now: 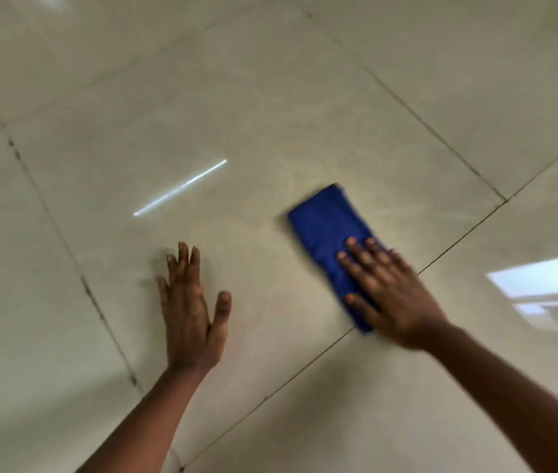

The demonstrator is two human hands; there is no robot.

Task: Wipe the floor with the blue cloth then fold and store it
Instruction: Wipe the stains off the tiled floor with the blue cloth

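Note:
A blue cloth (pixel 325 230), folded into a long strip, lies flat on the glossy beige tiled floor (pixel 236 97). My right hand (pixel 390 291) presses palm-down on the cloth's near end, fingers spread over it; the hand and cloth are slightly blurred. My left hand (pixel 190 308) rests flat on the bare tile to the left of the cloth, fingers apart, holding nothing. A gap of floor separates the two hands.
Dark grout lines (pixel 424 268) cross the floor, one running under the cloth's near end. A thin bright light reflection (pixel 180 188) streaks the tile ahead of my left hand. A window reflection (pixel 550 288) shows at the right edge.

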